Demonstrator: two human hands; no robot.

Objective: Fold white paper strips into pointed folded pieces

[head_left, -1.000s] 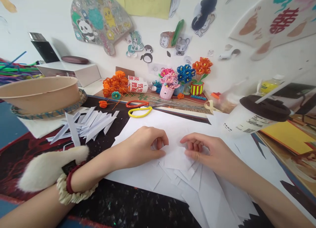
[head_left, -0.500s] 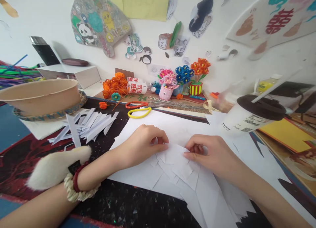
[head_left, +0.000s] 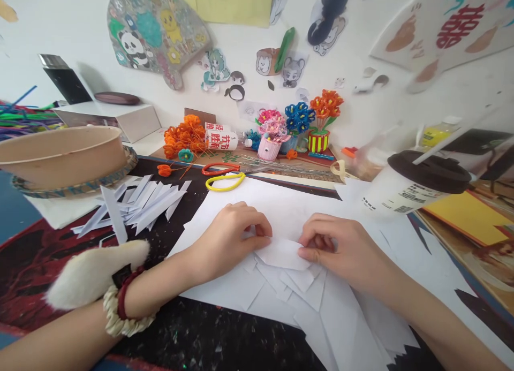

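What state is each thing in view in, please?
Left hand: fingers pinching paper piece
Right hand: fingers pinching paper piece
Paper piece: held at both ends
Scissors: lying down
Cup: lidded, straw in
Paper strips: loosely heaped
Bowl: upright, uncovered
Flask: capped
Labelled bottle: lying sideways

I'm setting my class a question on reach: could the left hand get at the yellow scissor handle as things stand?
Probably yes: the yellow handle lies just beyond the left hand, nothing standing between. It would likely release the small paper piece first.

Soft daylight, faint wall shadows, stretched blurry edges
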